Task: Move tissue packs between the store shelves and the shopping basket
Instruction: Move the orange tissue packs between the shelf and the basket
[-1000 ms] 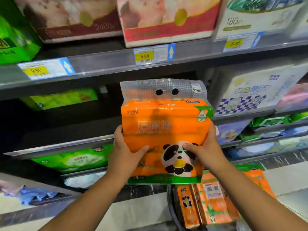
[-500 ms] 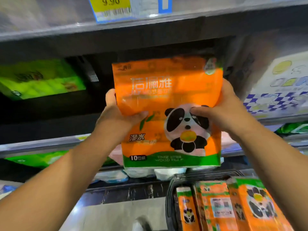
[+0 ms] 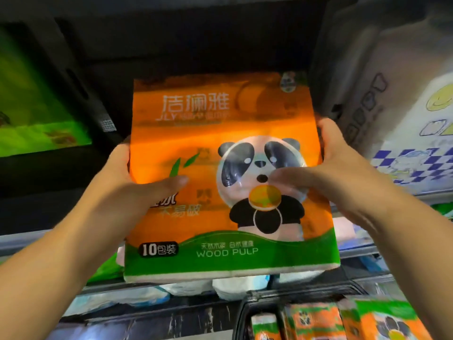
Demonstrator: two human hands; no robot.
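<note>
While the left hand [image 3: 127, 177] grips the left edge of the orange panda tissue pack [image 3: 220, 148] with its thumb across the front, the right hand [image 3: 338, 173] grips the right edge, thumb lying over the panda's face. So the hands are apart with the pack clamped between them, upright, held up in front of the dark shelf opening [image 3: 196, 45]. Down below, the black shopping basket [image 3: 247, 312] has more orange packs [image 3: 313, 320] in it, and a green pack [image 3: 36, 114] sits off to the left of that opening
</note>
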